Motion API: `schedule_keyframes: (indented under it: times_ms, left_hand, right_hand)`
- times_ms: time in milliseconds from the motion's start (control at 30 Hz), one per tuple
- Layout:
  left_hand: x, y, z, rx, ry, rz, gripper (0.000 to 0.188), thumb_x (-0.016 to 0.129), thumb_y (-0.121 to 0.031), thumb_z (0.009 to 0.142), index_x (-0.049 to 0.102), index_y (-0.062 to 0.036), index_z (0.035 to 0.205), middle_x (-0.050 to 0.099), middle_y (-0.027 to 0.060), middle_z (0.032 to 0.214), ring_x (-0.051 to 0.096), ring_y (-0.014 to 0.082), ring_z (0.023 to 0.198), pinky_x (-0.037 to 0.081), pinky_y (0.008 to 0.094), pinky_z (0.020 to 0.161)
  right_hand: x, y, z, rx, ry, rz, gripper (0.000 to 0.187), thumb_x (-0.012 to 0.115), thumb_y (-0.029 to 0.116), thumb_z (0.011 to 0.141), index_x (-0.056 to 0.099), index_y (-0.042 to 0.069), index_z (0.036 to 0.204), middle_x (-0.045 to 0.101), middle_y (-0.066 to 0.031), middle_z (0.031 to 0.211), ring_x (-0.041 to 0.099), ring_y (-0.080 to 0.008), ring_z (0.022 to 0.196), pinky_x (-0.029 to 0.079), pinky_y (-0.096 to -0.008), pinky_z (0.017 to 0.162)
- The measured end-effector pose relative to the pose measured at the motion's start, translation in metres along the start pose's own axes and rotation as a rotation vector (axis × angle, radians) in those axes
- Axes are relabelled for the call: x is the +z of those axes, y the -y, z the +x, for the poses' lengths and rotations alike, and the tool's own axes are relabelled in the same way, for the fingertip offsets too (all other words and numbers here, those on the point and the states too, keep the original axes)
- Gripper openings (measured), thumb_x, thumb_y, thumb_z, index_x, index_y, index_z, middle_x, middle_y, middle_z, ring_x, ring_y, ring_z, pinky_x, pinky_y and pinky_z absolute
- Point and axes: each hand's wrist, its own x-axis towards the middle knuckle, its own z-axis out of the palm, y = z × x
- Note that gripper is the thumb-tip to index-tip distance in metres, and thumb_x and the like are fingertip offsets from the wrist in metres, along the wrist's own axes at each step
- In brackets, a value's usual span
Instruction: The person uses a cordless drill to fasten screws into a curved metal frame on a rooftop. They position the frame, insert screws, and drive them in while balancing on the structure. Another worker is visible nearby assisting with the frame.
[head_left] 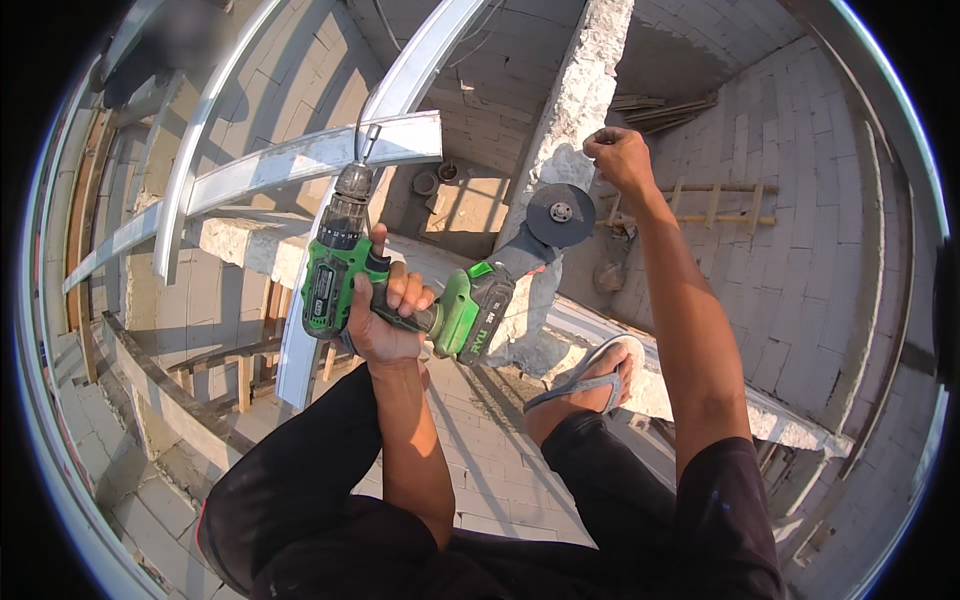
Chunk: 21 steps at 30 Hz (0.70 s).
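Head view: at the lower edge, 2 dark-clad legs [300,480] spread apart, with 1 foot in a grey sandal [612,385] right of centre, at the concrete. Left of centre, the left hand [388,335] grips the green and black drill [335,275] by its handle, fingers wrapped around it. The drill's chuck points toward the top of the frame; its battery [490,312] sits near the centre. The bit [371,141] overlaps a metal channel [300,160]; whether they touch, I cannot tell. Just above and right of the battery, the dark round disc of a grinder [561,216] shows over the rough concrete beam [575,100]. Above the disc, right of top centre, the right hand [622,160] has its fingers curled in; I cannot tell whether it holds anything. Farther down, at upper centre, are 2 buckets [425,183]; at upper right lie planks [665,113] and a wooden frame [735,218].
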Motion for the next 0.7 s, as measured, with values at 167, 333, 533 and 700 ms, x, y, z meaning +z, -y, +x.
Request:
schedule_keyframes:
  times_ms: [167, 333, 533, 700]
  left_hand:
    - [-0.006, -0.006, -0.006, 0.019, -0.042, 0.02, 0.063, 0.055, -0.043, 0.106, 0.038, -0.0099, 0.157, 0.041, -0.0029, 0.074, 0.044, 0.0093, 0.066, 0.045, 0.0315, 0.072]
    - [-0.013, -0.01, -0.009, 0.066, -0.133, 0.036, 0.063, 0.056, -0.045, 0.105, 0.04, -0.0103, 0.156, 0.041, -0.0022, 0.071, 0.044, 0.0098, 0.063, 0.044, 0.031, 0.068]
    - [-0.009, -0.011, -0.011, 0.043, -0.111, -0.006, 0.058, 0.056, -0.042, 0.106, 0.044, -0.0101, 0.152, 0.043, -0.0013, 0.074, 0.045, 0.0105, 0.066, 0.046, 0.0333, 0.071]
    - [0.0, -0.006, -0.013, 0.031, -0.156, -0.009, 0.056, 0.057, -0.041, 0.105, 0.045, -0.0101, 0.151, 0.043, -0.0012, 0.074, 0.044, 0.0107, 0.065, 0.045, 0.032, 0.072]
  right_hand:
    - [0.028, -0.038, 0.025, -0.043, 0.063, -0.274, 0.028, 0.072, 0.022, 0.078, 0.081, 0.009, 0.102, 0.077, -0.0182, 0.101, 0.074, -0.0356, 0.098, 0.058, -0.0419, 0.089]
    - [0.019, -0.005, 0.01, 0.044, 0.164, -0.325, 0.035, 0.073, 0.023, 0.08, 0.079, 0.011, 0.112, 0.077, -0.018, 0.107, 0.074, -0.0347, 0.102, 0.058, -0.0429, 0.091]
    - [0.014, 0.152, -0.099, -0.798, -0.211, -0.093, 0.061, 0.069, 0.011, 0.093, 0.052, 0.02, 0.152, 0.074, -0.0123, 0.094, 0.072, -0.0275, 0.084, 0.057, -0.0424, 0.076]
    - [0.007, 0.267, -0.14, -1.01, -0.262, 0.105, 0.063, 0.07, 0.01, 0.093, 0.052, 0.019, 0.152, 0.067, -0.0092, 0.077, 0.063, -0.02, 0.063, 0.053, -0.0378, 0.064]
